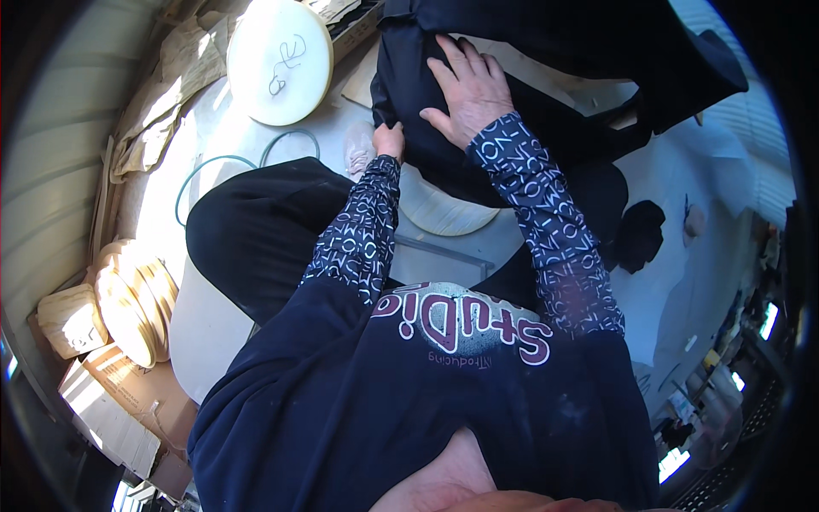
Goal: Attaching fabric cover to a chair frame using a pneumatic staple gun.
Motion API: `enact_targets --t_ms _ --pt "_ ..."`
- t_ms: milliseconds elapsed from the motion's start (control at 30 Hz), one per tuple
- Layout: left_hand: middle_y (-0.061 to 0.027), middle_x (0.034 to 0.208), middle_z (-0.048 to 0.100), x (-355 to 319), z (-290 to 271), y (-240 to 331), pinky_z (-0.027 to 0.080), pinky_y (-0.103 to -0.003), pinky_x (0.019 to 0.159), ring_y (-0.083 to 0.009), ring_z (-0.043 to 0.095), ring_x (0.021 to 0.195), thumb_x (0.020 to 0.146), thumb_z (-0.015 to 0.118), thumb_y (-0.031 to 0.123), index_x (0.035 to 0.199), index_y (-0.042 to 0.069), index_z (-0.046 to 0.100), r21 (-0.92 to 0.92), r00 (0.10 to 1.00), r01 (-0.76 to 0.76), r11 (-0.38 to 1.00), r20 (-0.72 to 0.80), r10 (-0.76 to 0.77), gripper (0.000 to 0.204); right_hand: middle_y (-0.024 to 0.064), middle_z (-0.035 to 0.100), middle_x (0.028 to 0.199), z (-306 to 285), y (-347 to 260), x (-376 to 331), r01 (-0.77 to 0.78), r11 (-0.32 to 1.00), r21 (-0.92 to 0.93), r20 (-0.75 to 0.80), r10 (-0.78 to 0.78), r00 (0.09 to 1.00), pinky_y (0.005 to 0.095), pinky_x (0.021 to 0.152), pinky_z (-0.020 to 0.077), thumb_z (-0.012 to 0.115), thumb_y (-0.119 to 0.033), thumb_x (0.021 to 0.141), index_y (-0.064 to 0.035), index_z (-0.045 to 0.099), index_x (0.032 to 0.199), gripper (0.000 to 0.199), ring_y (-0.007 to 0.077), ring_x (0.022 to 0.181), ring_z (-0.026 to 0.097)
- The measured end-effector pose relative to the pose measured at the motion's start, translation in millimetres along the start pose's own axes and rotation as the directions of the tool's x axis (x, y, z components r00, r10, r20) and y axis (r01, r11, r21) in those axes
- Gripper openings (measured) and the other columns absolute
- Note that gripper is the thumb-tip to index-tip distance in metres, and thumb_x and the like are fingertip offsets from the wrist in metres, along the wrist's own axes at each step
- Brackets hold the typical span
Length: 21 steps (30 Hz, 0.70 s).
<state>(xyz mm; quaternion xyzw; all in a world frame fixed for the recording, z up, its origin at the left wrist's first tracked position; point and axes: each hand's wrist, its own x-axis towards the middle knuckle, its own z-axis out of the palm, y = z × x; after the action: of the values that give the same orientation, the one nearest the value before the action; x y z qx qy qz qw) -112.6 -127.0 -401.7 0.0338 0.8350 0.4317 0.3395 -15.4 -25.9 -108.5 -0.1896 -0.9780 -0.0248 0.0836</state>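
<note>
Black fabric [546,34] is draped over the work in front of me, with a pale surface showing through gaps in it. At the fabric's left edge my left hand [390,142] is closed, pinching the cloth. My right hand [472,92] lies flat on top of the same fabric, fingers spread and holding nothing. Below the cloth, closer to my body, the curved edge of a round cream disc [448,212] shows between my knees. What lies beneath the fabric is mostly hidden.
A large cream round disc [280,61] marked with handwriting stands at upper left. Green hoops [290,132] lie below it. Stacked round pieces [132,303] and a cardboard box [141,384] are at left. A small black cloth piece [640,236] lies at right.
</note>
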Motion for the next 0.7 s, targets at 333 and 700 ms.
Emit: enact_targets --t_ms 333,700 --pt "-0.0249 0.108 0.068 8.0 -1.0 -17.3 0.048 -0.045 0.092 -0.0423 0.063 0.105 0.087 0.067 0.029 0.112 0.001 0.067 -0.056 0.997 -0.01 0.998 -0.08 0.005 0.037 0.0041 0.06 0.13 0.3 -16.2 32.7 0.3 0.934 0.195 0.093 -0.322 0.942 0.0488 0.115 0.026 0.07 -0.024 0.084 -0.0125 0.066 0.116 0.034 0.0215 0.128 0.051" --pt "-0.0124 0.102 0.071 0.8 -2.4 -15.7 0.05 -0.036 0.082 -0.0255 0.067 0.093 0.091 0.064 0.022 0.114 0.002 0.066 -0.066 0.994 -0.051 0.997 -0.1 0.045 0.03 0.0108 0.068 0.105 -36.5 63.0 -37.6 -0.225 0.889 0.398 -0.091 0.282 0.955 0.0372 0.084 0.0549 0.078 -0.025 0.082 -0.0079 0.068 0.112 0.037 0.0249 0.094 0.067"
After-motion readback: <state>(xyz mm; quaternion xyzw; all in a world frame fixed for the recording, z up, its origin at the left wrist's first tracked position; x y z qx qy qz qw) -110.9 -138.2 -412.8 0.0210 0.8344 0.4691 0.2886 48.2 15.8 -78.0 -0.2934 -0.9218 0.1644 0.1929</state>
